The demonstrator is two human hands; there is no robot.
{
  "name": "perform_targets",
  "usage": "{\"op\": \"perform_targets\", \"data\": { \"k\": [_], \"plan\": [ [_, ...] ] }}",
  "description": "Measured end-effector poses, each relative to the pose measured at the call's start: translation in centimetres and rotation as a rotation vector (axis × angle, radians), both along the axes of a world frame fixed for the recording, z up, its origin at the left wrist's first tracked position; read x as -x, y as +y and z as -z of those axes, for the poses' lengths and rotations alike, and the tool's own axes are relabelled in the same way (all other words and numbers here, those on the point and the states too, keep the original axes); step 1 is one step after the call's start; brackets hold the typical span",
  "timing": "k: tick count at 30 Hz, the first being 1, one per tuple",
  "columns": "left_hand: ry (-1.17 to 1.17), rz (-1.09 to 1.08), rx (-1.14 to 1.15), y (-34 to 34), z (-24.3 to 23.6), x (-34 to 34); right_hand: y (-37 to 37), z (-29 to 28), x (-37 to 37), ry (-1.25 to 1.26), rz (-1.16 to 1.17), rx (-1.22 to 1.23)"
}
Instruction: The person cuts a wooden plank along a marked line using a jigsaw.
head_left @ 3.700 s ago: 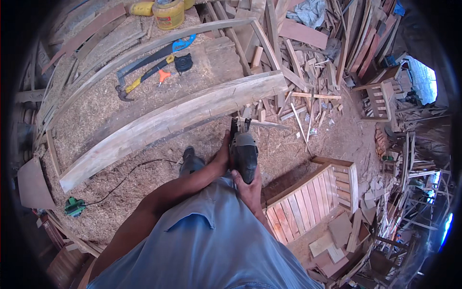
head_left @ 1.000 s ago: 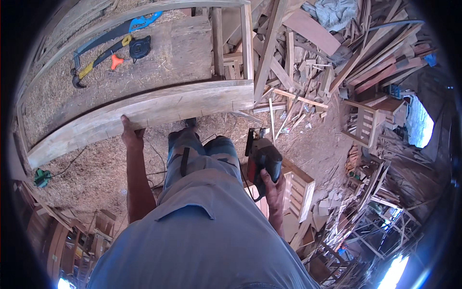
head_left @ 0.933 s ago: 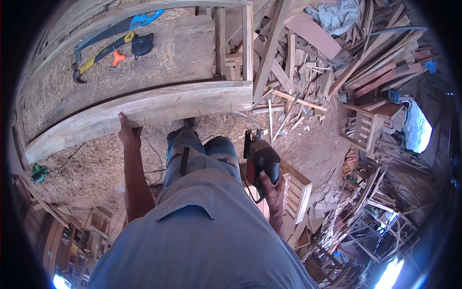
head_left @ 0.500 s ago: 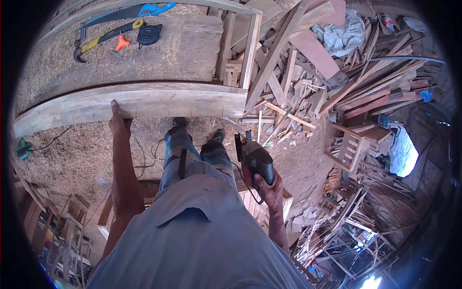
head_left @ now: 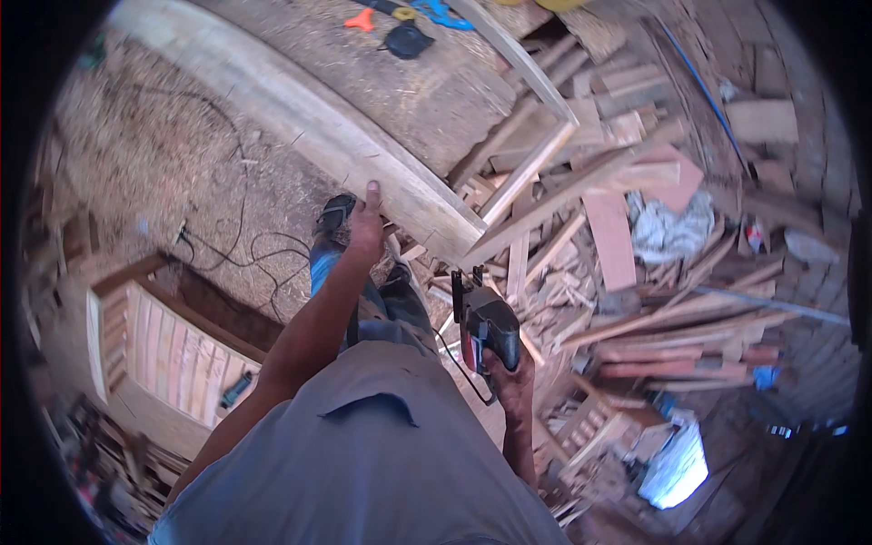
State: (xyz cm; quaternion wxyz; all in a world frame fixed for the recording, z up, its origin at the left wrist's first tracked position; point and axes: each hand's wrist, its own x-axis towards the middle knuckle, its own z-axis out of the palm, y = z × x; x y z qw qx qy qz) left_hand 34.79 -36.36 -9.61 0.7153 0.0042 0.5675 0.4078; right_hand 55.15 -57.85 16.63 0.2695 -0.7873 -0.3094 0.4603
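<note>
My left hand (head_left: pixel 367 227) grips the near edge of a long pale wooden board (head_left: pixel 336 141), its thumb on top and its fingers hidden below. Several short marks cross the board near this edge. In my right hand (head_left: pixel 514 381) is a black and red jigsaw (head_left: pixel 491 323), held by its body off the board's right end. The jigsaw's metal shoe (head_left: pixel 459 295) faces left and a black cord hangs from it. Whether the blade touches anything, I cannot tell.
Beyond the board lie a tape measure (head_left: pixel 406 41), an orange three-armed piece (head_left: pixel 361 20) and a partly seen blue-handled saw (head_left: pixel 442 13). Offcuts (head_left: pixel 568 291) are heaped on the right. A loose cable (head_left: pixel 241 173) crosses the sawdust floor. A slatted wooden piece (head_left: pixel 173 350) stands at lower left.
My left hand has moved along the board toward its right end. The view has turned, so the board now slants down to the right. The jigsaw stays in my right hand.
</note>
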Motion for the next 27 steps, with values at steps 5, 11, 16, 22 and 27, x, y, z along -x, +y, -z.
{"op": "perform_targets", "data": {
  "k": [5, 11, 16, 22, 27],
  "plan": [
    [0.196, -0.032, -0.097, 0.8, -1.6, -0.7, -0.5, 0.1, -3.9, 0.106, -0.089, -0.067],
    [0.378, 0.006, -0.123, -0.9, 0.9, 0.5, -4.4, 2.9, -10.5, 0.092, -0.231, -0.098],
    [0.338, -0.045, -0.139, -0.8, -3.3, 1.2, -8.4, 7.6, -15.9, 0.099, -0.317, -0.267],
    [0.345, 0.093, -0.082, 2.6, 1.0, 0.8, -3.9, 3.5, -12.9, 0.257, -0.245, -0.154],
    [1.014, 0.513, -0.325, 1.8, 8.9, 13.2, 0.9, 4.0, -11.5, 0.058, -0.496, -0.018]
  ]
}}
